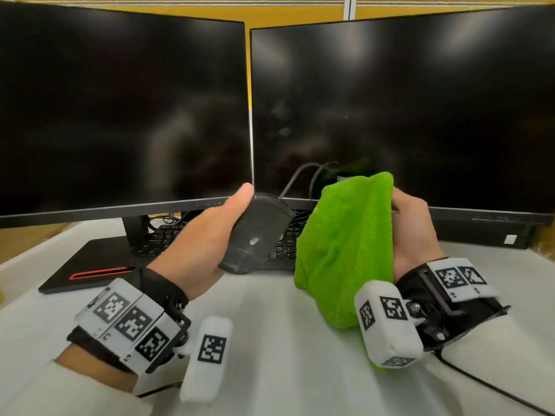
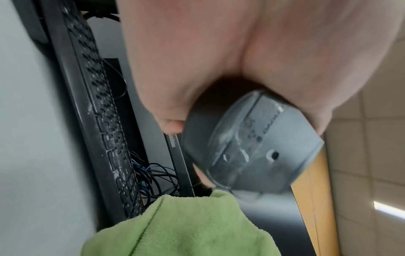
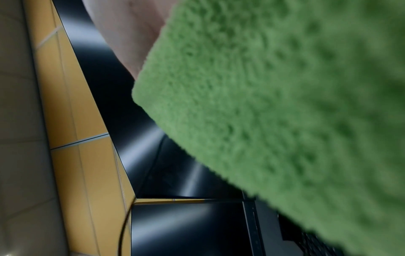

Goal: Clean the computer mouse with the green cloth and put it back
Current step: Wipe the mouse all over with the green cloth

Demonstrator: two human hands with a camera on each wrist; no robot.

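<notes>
While a narrow gap separated them above the desk (image 1: 270, 340), my left hand (image 1: 198, 244) gripped the upturned mouse (image 1: 255, 235) and my right hand (image 1: 411, 232) clutched the green cloth (image 1: 345, 250).

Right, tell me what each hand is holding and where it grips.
The left hand grips the black mouse by its sides, underside turned up. The right hand holds the green cloth bunched at its upper part; the rest hangs down.

Right hand (image 1: 411, 235): fingers hidden behind the green cloth (image 1: 345, 247). Keyboard (image 1: 168, 235): mostly covered by left hand (image 1: 204, 238) and mouse (image 1: 255, 235). Underside label of the mouse (image 2: 256, 143): blurred, illegible.
</notes>
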